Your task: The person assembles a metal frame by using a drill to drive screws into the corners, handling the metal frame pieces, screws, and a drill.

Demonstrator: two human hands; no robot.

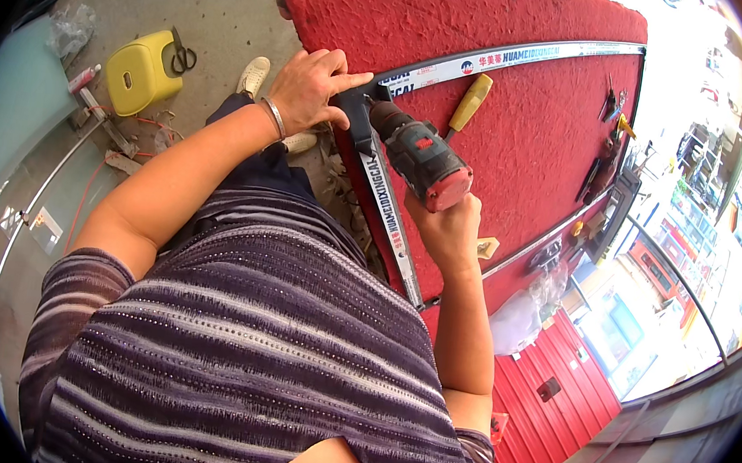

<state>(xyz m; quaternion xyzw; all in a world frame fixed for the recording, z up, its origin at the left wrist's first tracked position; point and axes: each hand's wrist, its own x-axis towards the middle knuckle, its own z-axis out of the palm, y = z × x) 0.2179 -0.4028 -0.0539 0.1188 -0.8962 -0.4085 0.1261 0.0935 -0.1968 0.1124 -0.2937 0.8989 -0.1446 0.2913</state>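
Observation:
My right hand [449,229] is wrapped round the handle of a black and red cordless drill [426,159]. The drill's chuck points at a black corner piece [358,123], where two metal profile strips meet; whether the bit touches it is hard to see. Thumb and index finger of my left hand [308,92] grip that corner piece from its outer side. One strip [388,207] runs toward me and the other strip [527,58] runs away to the right, both covered with printed film. They lie on a red fabric-covered workbench [521,126].
A yellow-handled tool [469,103] lies inside the frame's corner. Several hand tools [613,107] rest along the bench's right side. On the floor at left stands a yellow stool [144,72] with black-handled scissors [182,54]. A glass pane [16,103] leans beyond it.

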